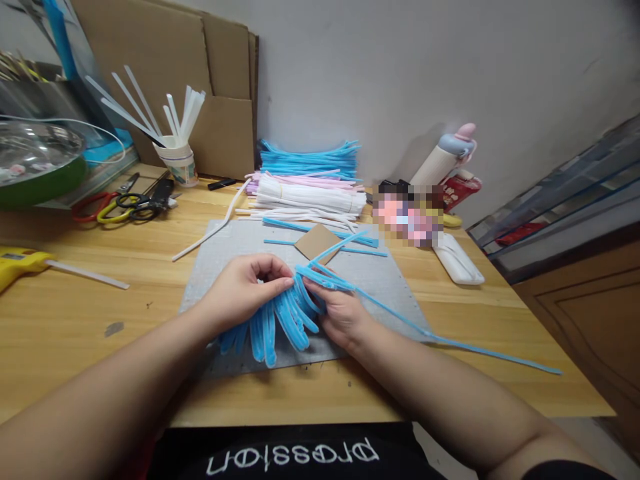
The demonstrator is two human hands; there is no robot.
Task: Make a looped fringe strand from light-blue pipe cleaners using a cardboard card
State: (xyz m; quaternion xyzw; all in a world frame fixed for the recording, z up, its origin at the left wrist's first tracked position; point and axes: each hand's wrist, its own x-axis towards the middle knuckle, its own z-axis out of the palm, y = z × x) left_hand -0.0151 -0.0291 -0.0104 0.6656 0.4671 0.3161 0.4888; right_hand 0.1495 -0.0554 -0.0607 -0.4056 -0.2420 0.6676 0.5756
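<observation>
Between my hands, above a grey mat [205,267], is a bunch of blue pipe cleaners [287,323] bent into loops that fan downward. My left hand [255,283] pinches its upper part between thumb and curled fingers. From the other side my right hand [345,310] grips the bunch, its fingers partly hidden behind the blue strands. One long blue pipe cleaner [475,348] trails from the right hand across the mat's edge onto the table. Just beyond the hands lie a small cardboard square [315,243] and a few straight blue pipe cleaners [360,250].
Bundles of blue pipe cleaners [310,162] and white pipe cleaners [310,195] lie by the wall. Scissors [120,208], a cup [180,167] of glue sticks and a yellow glue gun [23,267] are at left. A bottle [435,163] and a white case [457,260] are at right.
</observation>
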